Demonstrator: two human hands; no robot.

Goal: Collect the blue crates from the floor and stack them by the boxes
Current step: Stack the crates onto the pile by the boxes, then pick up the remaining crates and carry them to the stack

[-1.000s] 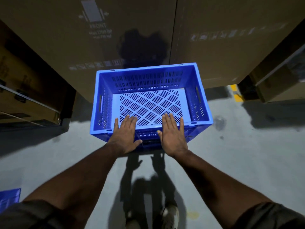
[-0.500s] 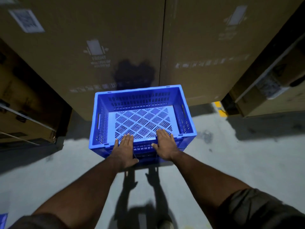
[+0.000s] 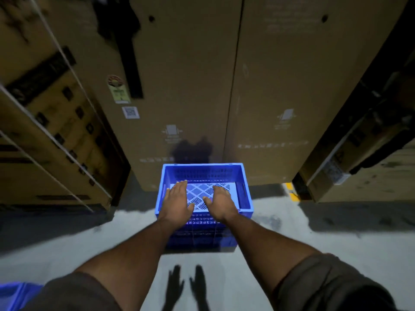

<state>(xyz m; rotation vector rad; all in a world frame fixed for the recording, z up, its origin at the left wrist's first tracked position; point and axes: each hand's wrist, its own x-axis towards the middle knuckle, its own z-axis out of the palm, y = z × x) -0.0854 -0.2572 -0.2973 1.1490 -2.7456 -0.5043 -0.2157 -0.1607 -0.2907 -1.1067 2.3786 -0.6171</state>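
Note:
A blue slatted plastic crate (image 3: 243,189) stands on the grey floor, its far wall against two tall cardboard boxes (image 3: 190,90). More blue crate wall (image 3: 202,237) shows under it, as of a stack. My left hand (image 3: 177,204) and my right hand (image 3: 221,203) hover side by side over the crate's near rim, fingers straight and spread, holding nothing. Whether they touch the rim I cannot tell. Their shadows fall on the floor below.
Another tall box (image 3: 292,86) stands beside the first. Strapped cartons (image 3: 51,135) lean at the left and more cartons (image 3: 363,153) at the right. A blue crate corner (image 3: 15,295) shows bottom left. A yellow floor mark (image 3: 292,191) lies right of the crate.
The crate has gone from my hands' hold down to the floor by the boxes. My hands have come off the rim, and my head has risen, so more of the boxes shows.

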